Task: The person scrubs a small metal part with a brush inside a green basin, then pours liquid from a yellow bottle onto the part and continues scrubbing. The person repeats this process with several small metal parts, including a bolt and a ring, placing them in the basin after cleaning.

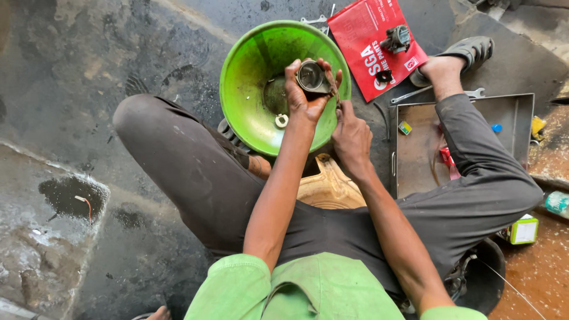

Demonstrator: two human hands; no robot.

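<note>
Head camera looks steeply down, close above the green basin (pixel 249 89).

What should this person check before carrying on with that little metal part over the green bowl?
1. Left hand has a firm hold on the round metal part: ok, fingers wrap around it.
2. Part is above the green bowl, so drips or bits fall inside: ok.
3. Right hand has its thin tool at the part: ok, though what the tool is cannot be told.
4. Small ring in the bowl is out of the way: ok.
5. Metal tray and wrench are close by: ok.
6. Inside of the part is clean: cannot tell.
</note>
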